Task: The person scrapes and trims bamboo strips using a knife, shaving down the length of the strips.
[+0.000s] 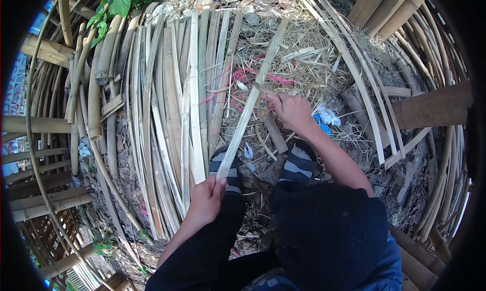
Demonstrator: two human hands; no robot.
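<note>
- Gripping with left hand (206, 199), placed near and left of centre, with fingers curled and thumb on its right side, pointing far.
- Gripping with right hand (292, 110) too, farther out and right of left hand, with fingers folded and thumb toward the left.
- Running left forearm (185, 227) in from near left, slanting far right, bare at wrist.
- Angling right forearm (340, 157) from near right to far left, also bare.
- Keeping hands well apart.
- Planting left foot (225, 168) and right foot (298, 164) apart, with legs bent.
</note>
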